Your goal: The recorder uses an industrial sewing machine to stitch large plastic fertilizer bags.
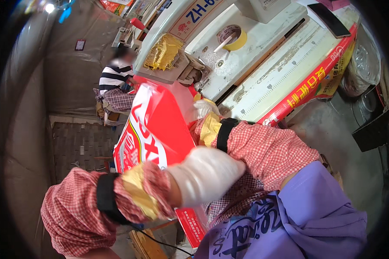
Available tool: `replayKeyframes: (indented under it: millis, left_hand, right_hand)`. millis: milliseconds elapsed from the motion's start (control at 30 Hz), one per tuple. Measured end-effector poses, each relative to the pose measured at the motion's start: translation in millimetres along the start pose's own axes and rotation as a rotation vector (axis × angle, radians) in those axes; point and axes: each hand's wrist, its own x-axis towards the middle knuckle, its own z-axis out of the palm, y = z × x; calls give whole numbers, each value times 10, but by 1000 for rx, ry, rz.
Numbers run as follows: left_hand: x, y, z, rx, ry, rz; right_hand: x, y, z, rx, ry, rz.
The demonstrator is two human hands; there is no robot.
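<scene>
A red sack [170, 116] with white and yellow print runs from under the head of a sewing machine [192, 69] down toward my lap. My left hand [207, 175], in a white glove, is smeared by motion in front of the sack's lower part; its fingers cannot be made out. Close by the machine head, at the sack's right edge, is my right hand [205, 108], also in a white glove. Its fingers are mostly hidden, so its grip does not show. Both forearms wear red checked sleeve covers with black bands.
On the machine bed lies a yellow tape roll [235, 38] with a white stick in it. A phone [329, 20] rests at the table's far right. Red-and-yellow sacking [309, 84] covers the front edge. Another person [115, 82] sits at the far left.
</scene>
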Motion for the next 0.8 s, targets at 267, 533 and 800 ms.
replayKeyframes:
  millis: [267, 533, 800]
  left_hand:
    - [-480, -1161, -437, 664, 416, -64]
    - [-469, -258, 366, 139, 458, 355]
    - [101, -895, 424, 128, 562, 23]
  right_hand:
    - [-39, -541, 424, -1556, -591, -356]
    - [-200, -852, 1035, -2460, -265, 223]
    - [243, -797, 939, -2215, -112, 456]
